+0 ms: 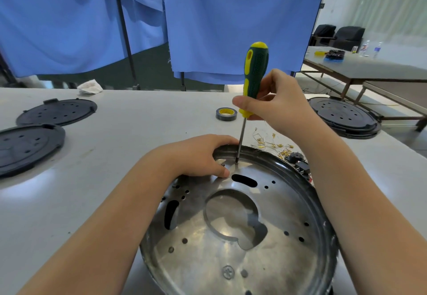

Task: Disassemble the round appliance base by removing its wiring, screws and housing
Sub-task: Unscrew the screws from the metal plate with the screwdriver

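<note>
A green and yellow screwdriver (pixel 254 79) is gripped upright by the fingers (pixel 242 105) of the right hand (pixel 277 102), its tip set on a screw at the 12 o'clock edge of the round appliance base (pixel 242 225). The rim there is clasped by the left hand (pixel 198 156). The base lies on the grey desk (pixel 138 133), with loose wires (pixel 272 144) at its 1 o'clock and a tape roll (pixel 226 114) beyond.

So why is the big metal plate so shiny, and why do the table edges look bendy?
In the head view, overhead light glares off the metal plate and the table near the black covers; the wide-angle lens curves the table edge; the far bottles are blurry, while the screwdriver looks sharp.
</note>
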`<state>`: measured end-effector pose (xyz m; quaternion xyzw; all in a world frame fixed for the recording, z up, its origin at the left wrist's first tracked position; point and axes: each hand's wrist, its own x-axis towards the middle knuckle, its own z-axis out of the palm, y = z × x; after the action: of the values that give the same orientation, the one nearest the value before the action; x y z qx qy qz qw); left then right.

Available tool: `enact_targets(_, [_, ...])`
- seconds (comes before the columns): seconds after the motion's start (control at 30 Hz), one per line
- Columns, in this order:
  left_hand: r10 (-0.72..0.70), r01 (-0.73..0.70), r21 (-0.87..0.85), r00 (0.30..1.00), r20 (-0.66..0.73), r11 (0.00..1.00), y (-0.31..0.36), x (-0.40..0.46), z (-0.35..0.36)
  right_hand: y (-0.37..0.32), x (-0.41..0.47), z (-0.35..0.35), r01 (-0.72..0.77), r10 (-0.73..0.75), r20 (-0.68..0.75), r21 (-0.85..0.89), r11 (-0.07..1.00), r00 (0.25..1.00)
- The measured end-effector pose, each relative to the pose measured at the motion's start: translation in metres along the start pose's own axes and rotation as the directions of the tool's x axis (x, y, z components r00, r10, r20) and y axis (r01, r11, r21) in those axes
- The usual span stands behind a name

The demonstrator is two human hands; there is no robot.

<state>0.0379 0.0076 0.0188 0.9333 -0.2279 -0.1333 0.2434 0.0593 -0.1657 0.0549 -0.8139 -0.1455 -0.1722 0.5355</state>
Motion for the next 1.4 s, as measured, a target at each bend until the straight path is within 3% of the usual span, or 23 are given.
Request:
enact_targets(0.2, [0.002,-0.002,-0.006,1.0,-0.008,1.0,-0.001,0.002,0.001,-0.001,0.0,-0.007,0.072,-0.07,0.026,-0.11,0.991,0.997])
enact_targets(0.47, [0.03,-0.03,-0.009,0.998,-0.053,0.999,-0.002,0.004,0.003,-0.002,-0.004,-0.008,0.061,-0.071,0.192,0.056,0.997,0.979])
enact_targets(0.57, [0.034,-0.068,-0.191,0.984,-0.176,0.979,0.0,0.005,0.002,0.001,-0.004,-0.007,0.064,-0.079,0.195,0.08,0.995,0.978])
enact_targets(0.7, [0.084,-0.187,-0.451,0.968,-0.238,0.873,0.003,0.004,0.002,0.001,-0.003,-0.005,0.08,-0.097,0.237,0.081,0.993,0.967])
enact_targets(0.83, [0.05,-0.216,-0.536,0.95,-0.307,0.816,0.005,0.007,0.005,0.002,-0.003,0.0,0.087,-0.11,0.274,0.096,0.992,0.955])
enact_targets(1.03, [0.034,-0.264,-0.521,0.912,-0.41,0.812,0.013,0.015,0.012,0.005,-0.003,0.0,0.075,-0.105,0.235,0.13,0.989,0.966])
enact_targets(1.2, [0.003,-0.233,-0.446,0.889,-0.459,0.864,0.013,0.02,0.012,0.005,-0.004,0.004,0.059,-0.098,0.2,0.193,0.979,0.975])
enact_targets(1.4, [0.004,-0.209,-0.38,0.881,-0.474,0.901,0.017,0.023,0.014,0.004,-0.003,0.005,0.108,-0.105,-0.04,0.059,0.992,0.994])
